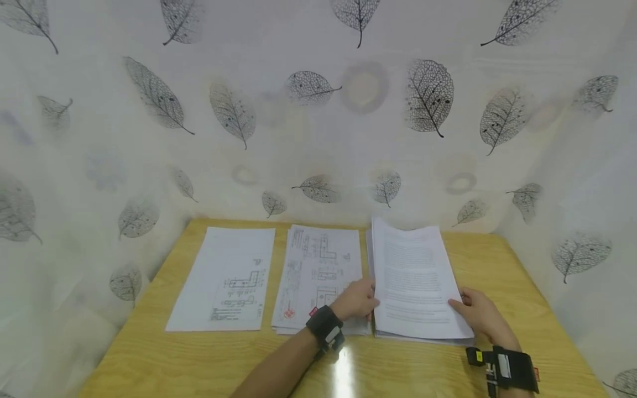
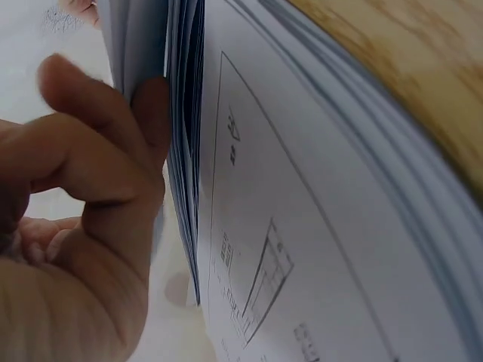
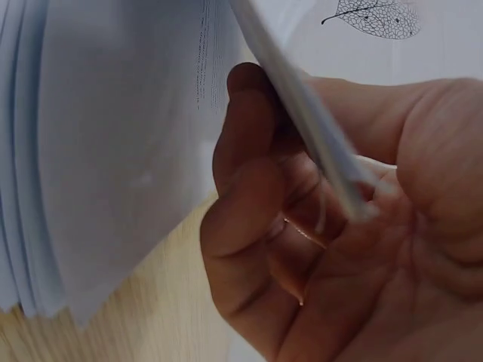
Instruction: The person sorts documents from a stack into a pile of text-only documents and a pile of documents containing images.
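Note:
On the right of the table lies a stack of printed sheets (image 1: 413,276), its upper pages raised off those below. My left hand (image 1: 354,299) grips its left edge, and in the left wrist view the fingers (image 2: 155,113) press against the lifted pages. At the stack's lower right edge, my right hand (image 1: 478,312) pinches the sheets between thumb and fingers. In the right wrist view a thin bundle of paper (image 3: 302,113) passes between that thumb and the curled fingers (image 3: 241,204). Other pages (image 3: 113,151) hang apart to its left.
Beside my left hand lies a stack of technical drawings (image 1: 318,260) with a red stamp. Farther left is another drawing sheet (image 1: 224,276). The wooden table (image 1: 209,359) meets a leaf-patterned curtain (image 1: 348,138) at the back and sides.

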A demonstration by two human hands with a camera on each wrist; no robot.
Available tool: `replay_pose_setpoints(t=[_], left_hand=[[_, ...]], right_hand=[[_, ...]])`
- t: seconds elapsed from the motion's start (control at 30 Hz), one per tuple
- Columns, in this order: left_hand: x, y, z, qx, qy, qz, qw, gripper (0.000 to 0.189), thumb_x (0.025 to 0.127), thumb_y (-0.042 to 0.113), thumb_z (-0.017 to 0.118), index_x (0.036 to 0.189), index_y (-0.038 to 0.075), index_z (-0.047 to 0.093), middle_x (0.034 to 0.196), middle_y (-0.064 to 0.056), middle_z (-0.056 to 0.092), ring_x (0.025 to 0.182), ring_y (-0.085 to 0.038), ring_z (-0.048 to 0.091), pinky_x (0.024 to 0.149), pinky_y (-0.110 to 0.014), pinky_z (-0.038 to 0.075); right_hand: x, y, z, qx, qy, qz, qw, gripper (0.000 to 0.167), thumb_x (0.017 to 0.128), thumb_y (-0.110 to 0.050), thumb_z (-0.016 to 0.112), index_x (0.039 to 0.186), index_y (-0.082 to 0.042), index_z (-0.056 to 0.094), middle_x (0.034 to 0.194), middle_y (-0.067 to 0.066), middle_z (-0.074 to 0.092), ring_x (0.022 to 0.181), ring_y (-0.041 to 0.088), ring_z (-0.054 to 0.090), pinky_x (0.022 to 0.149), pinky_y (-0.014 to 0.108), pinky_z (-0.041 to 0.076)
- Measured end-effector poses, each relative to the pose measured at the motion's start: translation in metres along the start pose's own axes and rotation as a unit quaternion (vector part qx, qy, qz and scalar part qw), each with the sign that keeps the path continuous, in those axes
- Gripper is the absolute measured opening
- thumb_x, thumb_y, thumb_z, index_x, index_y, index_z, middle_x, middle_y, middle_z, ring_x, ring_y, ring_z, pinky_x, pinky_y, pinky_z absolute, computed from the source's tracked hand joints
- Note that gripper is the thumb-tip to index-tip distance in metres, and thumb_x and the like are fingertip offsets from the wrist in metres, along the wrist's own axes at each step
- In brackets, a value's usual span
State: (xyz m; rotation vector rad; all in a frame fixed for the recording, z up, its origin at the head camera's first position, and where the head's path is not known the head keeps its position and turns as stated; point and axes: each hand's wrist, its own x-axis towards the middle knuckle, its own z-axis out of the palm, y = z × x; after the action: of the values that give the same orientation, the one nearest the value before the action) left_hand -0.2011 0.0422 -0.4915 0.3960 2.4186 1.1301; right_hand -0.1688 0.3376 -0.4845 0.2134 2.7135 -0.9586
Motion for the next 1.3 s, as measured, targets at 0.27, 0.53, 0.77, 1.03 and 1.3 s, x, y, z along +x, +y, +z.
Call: replay_pose_setpoints(t=[0.27, 0.53, 0.77, 1.03, 1.3], left_hand=[[0.002, 0.003, 0.005, 0.019, 0.02, -0.031, 0.9991, 0.03, 0.091, 0.015, 0.065, 0.117, 0.007, 0.053, 0.067, -0.002, 0.059, 0.051, -0.015, 0.056, 0.047, -0.026, 0.042], [0.007, 0.0, 0.005, 0.05, 0.018, -0.039, 0.9978, 0.028, 0.09, 0.016, 0.066, 0.113, 0.008, 0.054, 0.068, -0.002, 0.058, 0.052, -0.016, 0.056, 0.048, -0.026, 0.043], [0.01, -0.002, 0.01, 0.063, 0.002, -0.025, 0.9977, 0.024, 0.089, 0.013, 0.066, 0.11, 0.006, 0.057, 0.067, -0.001, 0.057, 0.051, -0.014, 0.054, 0.046, -0.025, 0.042], [0.007, 0.0, 0.007, 0.098, 0.014, -0.019, 0.9949, 0.02, 0.089, 0.019, 0.068, 0.102, 0.008, 0.057, 0.067, 0.0, 0.054, 0.052, -0.013, 0.051, 0.046, -0.025, 0.04], [0.011, -0.009, 0.013, 0.097, 0.0, 0.0, 0.9953, 0.025, 0.093, 0.031, 0.063, 0.101, 0.008, 0.057, 0.065, 0.001, 0.05, 0.05, -0.012, 0.047, 0.045, -0.025, 0.037]], right_hand=[[0.0, -0.001, 0.001, -0.014, -0.008, 0.032, 0.9993, 0.058, 0.099, -0.025, 0.056, 0.139, 0.013, 0.039, 0.124, 0.041, 0.052, 0.101, 0.041, 0.06, 0.076, 0.043, 0.051], [0.002, -0.001, 0.005, -0.044, -0.004, 0.032, 0.9985, 0.058, 0.098, -0.017, 0.055, 0.144, 0.011, 0.033, 0.113, 0.034, 0.055, 0.089, 0.033, 0.058, 0.069, 0.039, 0.048], [0.0, 0.005, 0.007, -0.041, -0.015, 0.066, 0.9968, 0.057, 0.101, -0.02, 0.048, 0.143, 0.015, 0.031, 0.124, 0.039, 0.05, 0.104, 0.042, 0.056, 0.08, 0.049, 0.049], [-0.002, 0.004, 0.006, -0.041, 0.006, 0.038, 0.9984, 0.053, 0.103, -0.02, 0.037, 0.138, 0.02, 0.036, 0.131, 0.042, 0.045, 0.111, 0.048, 0.052, 0.09, 0.058, 0.045], [0.003, 0.001, 0.009, -0.044, 0.002, 0.052, 0.9977, 0.059, 0.103, -0.03, 0.04, 0.134, 0.02, 0.04, 0.129, 0.04, 0.048, 0.102, 0.041, 0.055, 0.085, 0.053, 0.048]])
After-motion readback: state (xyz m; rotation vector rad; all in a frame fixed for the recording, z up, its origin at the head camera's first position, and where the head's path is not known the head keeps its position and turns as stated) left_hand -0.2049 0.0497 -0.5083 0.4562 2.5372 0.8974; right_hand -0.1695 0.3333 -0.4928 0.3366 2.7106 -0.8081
